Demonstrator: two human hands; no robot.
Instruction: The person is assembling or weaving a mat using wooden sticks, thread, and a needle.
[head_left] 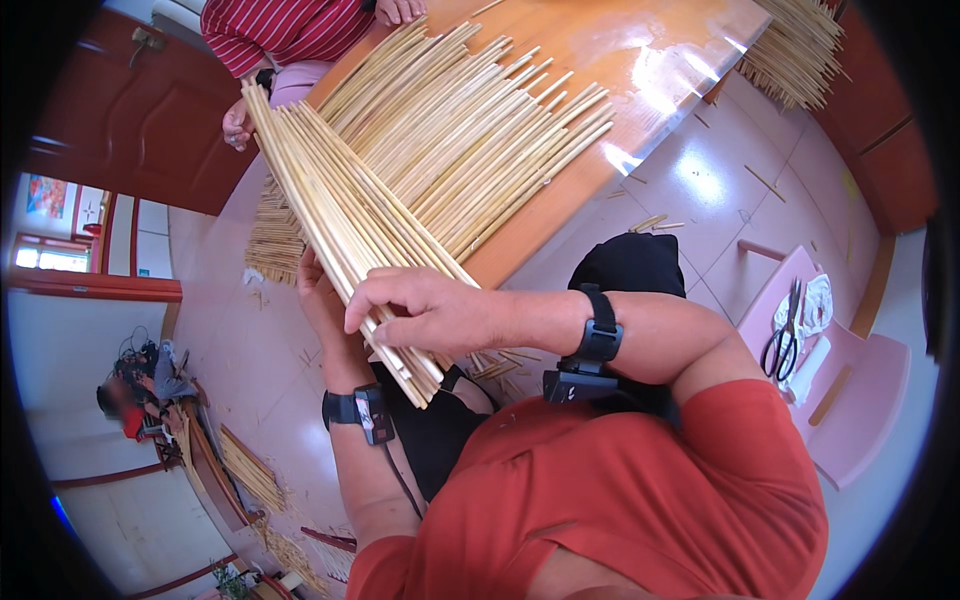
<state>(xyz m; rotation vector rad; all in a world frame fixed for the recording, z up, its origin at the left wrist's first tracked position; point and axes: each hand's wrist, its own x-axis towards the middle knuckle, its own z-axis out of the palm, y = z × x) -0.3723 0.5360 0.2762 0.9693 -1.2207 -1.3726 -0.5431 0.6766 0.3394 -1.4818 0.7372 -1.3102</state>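
Note:
A long bundle of pale, thin straw-coloured sticks (340, 220) slants from the far left of the wooden table toward my lap. My left hand (318, 298) holds it from the left side and underneath, largely hidden by the sticks. My right hand (420, 308) lies over the near part of the bundle, fingers curled onto it. Beyond the bundle, many similar sticks (470, 130) lie side by side on the table (660, 40), their right ends uneven.
Another person in a striped top (275, 30) has a hand (238, 128) by the bundle's far end. More stick piles lie at upper right (790, 50) and lower left (250, 470). A pink chair (860, 400) with scissors (782, 350) stands at right; a blurred figure (135, 395) is left.

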